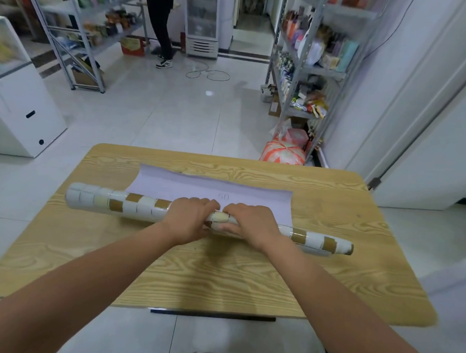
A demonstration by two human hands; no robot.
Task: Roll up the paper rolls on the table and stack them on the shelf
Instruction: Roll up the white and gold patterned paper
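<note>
A long paper roll [111, 203] with a white and brown tile pattern lies across the wooden table [221, 278]. Its unrolled white flap [199, 188] lies flat on the far side, with "50" written on it. My left hand [189, 218] and my right hand [247, 224] sit side by side on the roll's middle, fingers curled over its top and thumbs on its near side. The roll's right end [331, 245] reaches toward the table's right edge.
A metal shelf [307, 69] full of goods stands at the right, with bags [284, 152] on the floor at its foot. Another shelf [80, 33] stands at the back left, a white cabinet [17, 103] at the left. A person [160, 24] stands at the back.
</note>
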